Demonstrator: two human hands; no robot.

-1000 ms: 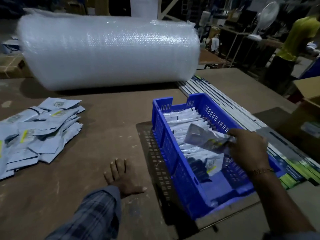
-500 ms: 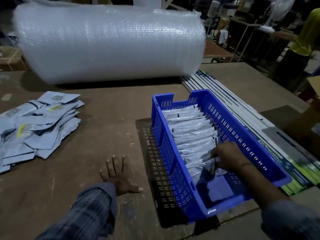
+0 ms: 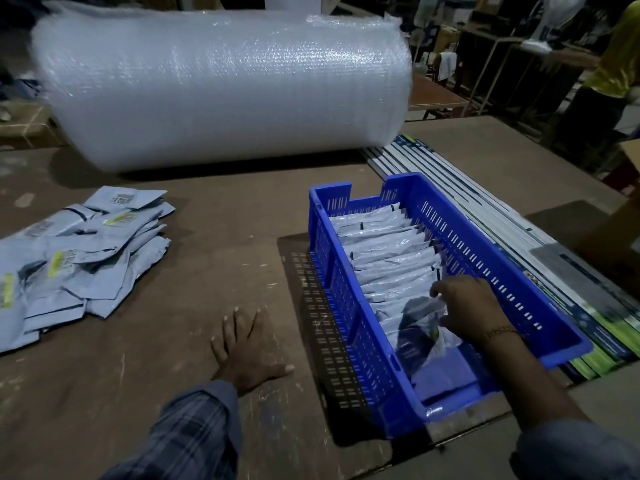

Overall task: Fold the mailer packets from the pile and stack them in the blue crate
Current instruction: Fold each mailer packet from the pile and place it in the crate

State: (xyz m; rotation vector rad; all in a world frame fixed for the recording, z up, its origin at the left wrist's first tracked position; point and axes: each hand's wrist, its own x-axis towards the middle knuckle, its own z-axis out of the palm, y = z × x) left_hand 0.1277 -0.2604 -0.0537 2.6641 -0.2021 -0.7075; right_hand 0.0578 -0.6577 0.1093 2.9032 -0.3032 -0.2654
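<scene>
Inside blue crate: packets (upright)

one head-worn view, looking forward and down from close above the near edge of the table. both hands sit low in frame; the crate lies right, a workshop beyond.

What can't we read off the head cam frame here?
- Right hand fingers' grip on the newest packet: hidden by the hand's back, head view.
- Labels on the pile: too small and blurred.
- Pile's left extent: cut off by the frame edge.
- Blue crate floor beneath the packets: covered.
</scene>
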